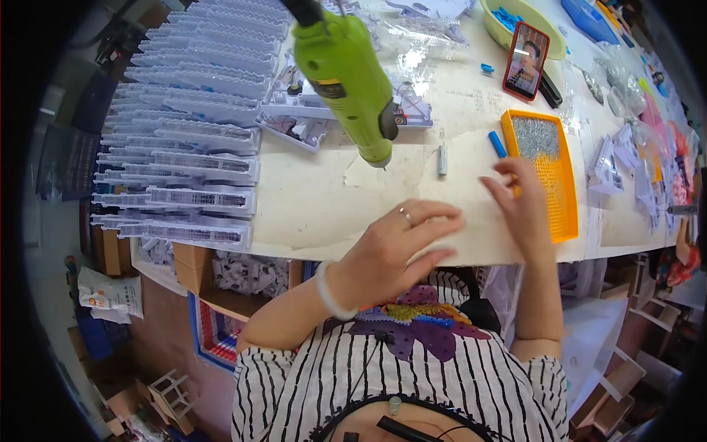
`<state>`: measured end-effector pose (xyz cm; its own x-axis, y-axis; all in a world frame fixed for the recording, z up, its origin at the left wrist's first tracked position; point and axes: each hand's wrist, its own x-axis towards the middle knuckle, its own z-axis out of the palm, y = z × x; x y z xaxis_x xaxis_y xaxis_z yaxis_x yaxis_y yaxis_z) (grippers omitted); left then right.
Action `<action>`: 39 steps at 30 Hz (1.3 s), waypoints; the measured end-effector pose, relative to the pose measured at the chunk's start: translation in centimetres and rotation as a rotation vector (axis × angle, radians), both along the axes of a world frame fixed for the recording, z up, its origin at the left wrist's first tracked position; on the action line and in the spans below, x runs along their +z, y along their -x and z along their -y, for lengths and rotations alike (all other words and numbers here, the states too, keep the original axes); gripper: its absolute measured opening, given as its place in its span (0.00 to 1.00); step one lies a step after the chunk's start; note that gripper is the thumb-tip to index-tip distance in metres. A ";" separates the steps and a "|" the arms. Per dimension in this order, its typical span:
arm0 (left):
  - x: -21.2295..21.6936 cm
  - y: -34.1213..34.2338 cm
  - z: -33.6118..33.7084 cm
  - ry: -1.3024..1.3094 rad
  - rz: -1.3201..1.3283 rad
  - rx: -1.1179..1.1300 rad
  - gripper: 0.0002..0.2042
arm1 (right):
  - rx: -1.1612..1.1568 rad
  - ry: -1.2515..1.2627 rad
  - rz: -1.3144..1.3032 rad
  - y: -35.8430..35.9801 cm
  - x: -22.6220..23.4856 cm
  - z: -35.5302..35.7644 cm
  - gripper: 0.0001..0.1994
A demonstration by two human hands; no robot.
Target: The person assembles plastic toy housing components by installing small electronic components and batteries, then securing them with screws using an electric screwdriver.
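My left hand (403,247) hovers over the near edge of the table, fingers stretched out, nothing in it. To its right, my right hand (521,199) is at the left rim of a shallow orange tray (565,214) that holds many small silver screws (536,138). Thumb and fingers there are apart, slightly blurred, with nothing visible between them. Just beyond those fingertips a blue stick-like piece (497,144) lies against the tray. A small pale cylinder (442,160) rests on the table between the hands. Above the table hangs a green electric screwdriver (346,88), its tip pointing down.
Stacked white plastic housings (199,177) fill the table's left side. Behind the screwdriver lie white parts with wiring (294,118). A phone in a red case (526,61) stands before a yellow-green bowl (508,18). Below the left edge is a cardboard box (193,267) of parts.
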<state>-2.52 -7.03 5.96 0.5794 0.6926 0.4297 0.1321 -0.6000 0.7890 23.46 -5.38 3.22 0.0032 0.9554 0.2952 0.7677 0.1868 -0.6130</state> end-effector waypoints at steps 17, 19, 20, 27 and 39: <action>-7.0 -3.7 -10.2 -0.546 -0.627 0.556 0.09 | 0.013 -0.160 0.168 2.3 -4.4 -3.2 0.12; -7.2 -3.7 -10.6 -0.547 -0.607 0.537 0.08 | 0.050 -0.158 0.100 1.9 -4.8 -3.0 0.12; -7.3 -3.5 -10.7 -0.549 -0.590 0.513 0.06 | 0.061 -0.178 0.105 1.7 -5.4 -2.9 0.12; -6.4 -1.5 -7.7 -0.634 -0.461 0.289 0.09 | -0.037 -0.186 -0.113 1.9 -4.6 -2.4 0.13; -7.1 2.8 -6.3 -0.524 -0.293 -0.072 0.09 | 0.058 -0.138 0.010 0.4 -2.0 1.1 0.12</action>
